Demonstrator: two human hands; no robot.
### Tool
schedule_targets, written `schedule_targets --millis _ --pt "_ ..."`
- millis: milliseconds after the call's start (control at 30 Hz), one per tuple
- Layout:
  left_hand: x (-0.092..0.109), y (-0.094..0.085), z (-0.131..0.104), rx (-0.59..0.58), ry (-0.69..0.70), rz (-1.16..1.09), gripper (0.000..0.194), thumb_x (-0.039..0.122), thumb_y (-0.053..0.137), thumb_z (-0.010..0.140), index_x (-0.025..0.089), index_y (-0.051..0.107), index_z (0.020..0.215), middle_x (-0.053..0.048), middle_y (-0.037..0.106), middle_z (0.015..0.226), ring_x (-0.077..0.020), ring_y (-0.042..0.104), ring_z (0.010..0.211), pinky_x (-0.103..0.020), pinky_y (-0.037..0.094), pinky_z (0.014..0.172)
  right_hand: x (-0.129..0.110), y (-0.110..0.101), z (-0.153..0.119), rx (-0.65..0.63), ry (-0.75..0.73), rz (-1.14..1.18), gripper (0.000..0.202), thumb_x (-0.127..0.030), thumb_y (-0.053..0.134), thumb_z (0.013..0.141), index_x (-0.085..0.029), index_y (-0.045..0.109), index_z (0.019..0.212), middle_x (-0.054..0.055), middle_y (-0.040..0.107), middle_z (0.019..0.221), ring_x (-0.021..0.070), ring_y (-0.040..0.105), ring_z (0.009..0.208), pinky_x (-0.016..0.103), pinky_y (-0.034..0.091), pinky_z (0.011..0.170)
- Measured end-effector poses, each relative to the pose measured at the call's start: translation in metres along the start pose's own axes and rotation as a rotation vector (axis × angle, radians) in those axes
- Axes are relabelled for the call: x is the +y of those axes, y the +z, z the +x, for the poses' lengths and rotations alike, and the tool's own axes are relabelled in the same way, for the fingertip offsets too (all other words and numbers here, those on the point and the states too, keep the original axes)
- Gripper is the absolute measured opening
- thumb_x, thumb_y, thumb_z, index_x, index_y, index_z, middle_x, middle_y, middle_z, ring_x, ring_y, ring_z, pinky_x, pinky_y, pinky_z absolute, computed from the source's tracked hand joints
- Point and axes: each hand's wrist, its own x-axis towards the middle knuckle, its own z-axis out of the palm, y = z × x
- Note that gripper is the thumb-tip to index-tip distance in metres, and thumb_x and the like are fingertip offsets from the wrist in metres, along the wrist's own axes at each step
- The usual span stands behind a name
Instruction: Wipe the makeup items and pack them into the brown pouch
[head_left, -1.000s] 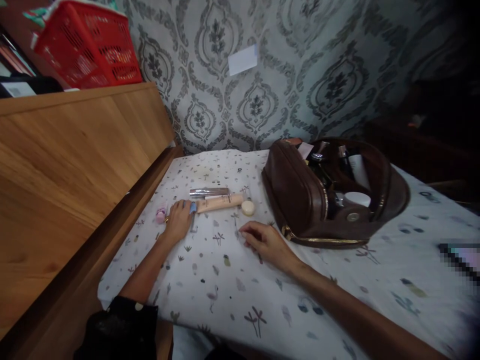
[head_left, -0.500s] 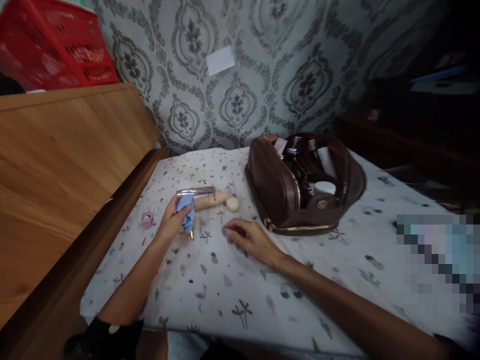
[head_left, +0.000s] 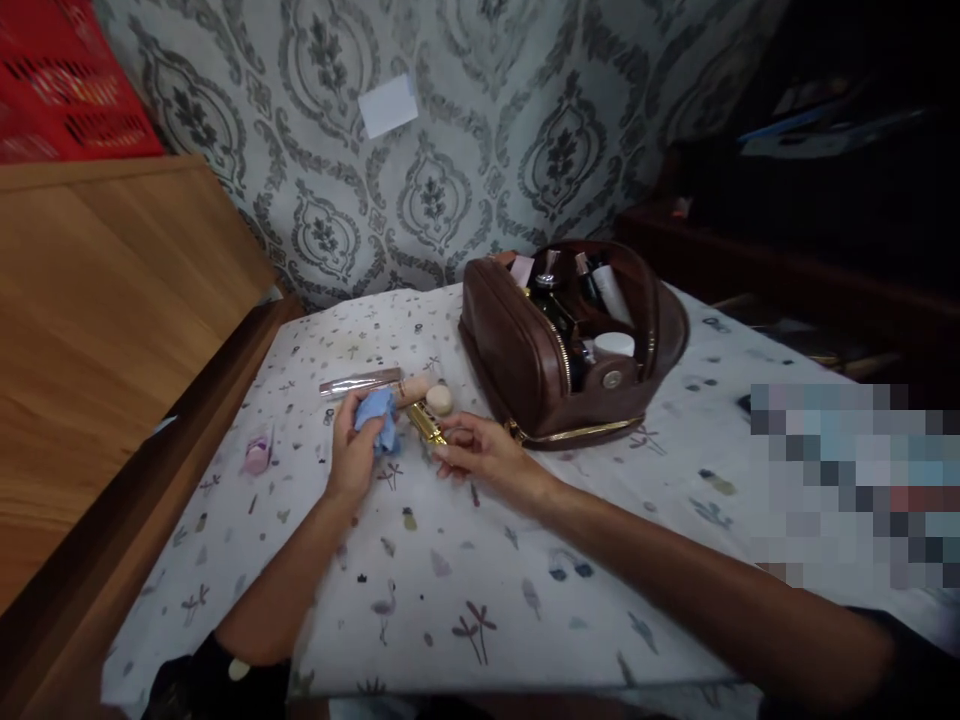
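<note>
A: Where's the gold tube (head_left: pixel 425 424)?
B: Pinched at one end by the right hand (head_left: pixel 480 455), its other end at the left fingers (head_left: pixel 352 415), which are curled round a blue cloth (head_left: pixel 379 420).
A: How to wipe it well?
B: I'd pinch the tube firmly, wrap the cloth round it and rub lengthwise, clear of the bag (head_left: pixel 555 350) beyond the right fingers.

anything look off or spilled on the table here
Nothing spilled or damaged. The brown leather pouch gapes open with bottles inside. The left hand holds a blue cloth; the right hand touches a gold tube.
</note>
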Motion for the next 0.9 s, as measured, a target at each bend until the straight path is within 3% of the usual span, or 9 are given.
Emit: schedule_targets --millis 100,167,233,300,400,467,567,767,900 --pt "0.005 -0.012 0.002 -0.061 0.207 0.163 0.028 0.024 0.054 0.079 0.023 0.060 0.107 -0.003 0.065 0.106 -0.0217 0.062 0.101 -0.032 0.050 0.087 -0.003 0.001 -0.002 0.023 -0.002 -0.028 0.045 -0.038 0.081 0.070 -0.016 0.060 0.103 -0.005 0.063 0.064 0.0116 0.060 0.057 0.023 0.043 0.053" --pt "0.009 -0.013 0.000 -0.277 0.356 0.325 0.036 0.023 0.054 0.081 0.023 0.062 0.116 -0.007 0.062 0.126 -0.0273 0.055 0.122 -0.041 0.043 0.105 -0.004 0.000 -0.003 0.009 0.000 -0.018 0.043 -0.039 0.080 0.071 -0.015 0.063 0.102 -0.003 0.064 0.066 0.0103 0.059 0.056 0.022 0.042 0.052" --pt "0.011 -0.010 -0.002 -0.475 0.425 0.407 0.039 0.023 0.055 0.083 0.022 0.063 0.121 -0.010 0.060 0.132 -0.0294 0.053 0.125 -0.044 0.040 0.108 -0.004 -0.002 -0.004 -0.023 0.001 -0.015 0.041 -0.042 0.079 0.072 -0.014 0.067 0.100 -0.003 0.064 0.068 0.0092 0.056 0.055 0.022 0.041 0.051" --pt "0.011 -0.006 -0.005 -0.554 0.419 0.409 0.036 0.024 0.054 0.086 0.022 0.063 0.120 -0.011 0.064 0.122 -0.0285 0.059 0.114 -0.043 0.045 0.102 -0.004 -0.004 -0.004 -0.046 -0.007 -0.048 0.040 -0.045 0.078 0.072 -0.014 0.070 0.097 -0.003 0.062 0.066 0.0088 0.054 0.053 0.022 0.039 0.048" --pt "0.009 -0.003 -0.008 -0.514 0.368 0.382 0.030 0.027 0.056 0.087 0.021 0.065 0.116 -0.009 0.067 0.111 -0.0265 0.061 0.105 -0.039 0.047 0.096 -0.005 -0.007 -0.004 -0.071 -0.085 -0.180 0.037 -0.045 0.077 0.074 -0.016 0.074 0.097 0.000 0.067 0.071 0.0128 0.059 0.062 0.025 0.047 0.055" --pt "0.009 -0.002 -0.009 -0.472 0.310 0.353 0.027 0.030 0.057 0.089 0.020 0.064 0.113 -0.008 0.068 0.112 -0.0259 0.062 0.106 -0.037 0.046 0.096 -0.006 -0.009 -0.004 -0.061 -0.178 -0.286 0.032 -0.043 0.075 0.076 -0.018 0.076 0.096 0.004 0.073 0.085 0.0182 0.066 0.079 0.032 0.054 0.071" --pt "0.008 0.000 -0.010 -0.424 0.217 0.291 0.025 0.037 0.057 0.091 0.019 0.064 0.107 -0.006 0.069 0.103 -0.0229 0.062 0.098 -0.032 0.047 0.090 -0.004 -0.010 -0.004 0.011 -0.262 -0.349 0.027 -0.038 0.075 0.078 -0.019 0.076 0.098 0.007 0.076 0.101 0.0225 0.068 0.094 0.039 0.054 0.089" --pt "0.004 0.008 -0.016 -0.291 0.109 0.117 0.034 0.052 0.055 0.094 0.020 0.058 0.082 0.002 0.057 0.068 -0.0116 0.052 0.064 -0.021 0.044 0.062 0.000 -0.009 -0.002 0.082 -0.224 -0.181 0.044 -0.037 0.084 0.069 -0.019 0.070 0.107 0.006 0.076 0.102 0.0209 0.071 0.094 0.039 0.056 0.090" --pt "0.003 0.018 -0.023 -0.263 -0.139 -0.095 0.051 0.068 0.052 0.089 0.022 0.046 0.068 0.007 0.047 0.045 -0.0080 0.041 0.035 -0.019 0.031 0.035 -0.006 -0.004 -0.006 0.054 -0.189 -0.137 0.048 -0.036 0.086 0.067 -0.019 0.071 0.109 0.007 0.076 0.104 0.0202 0.070 0.096 0.038 0.056 0.092"
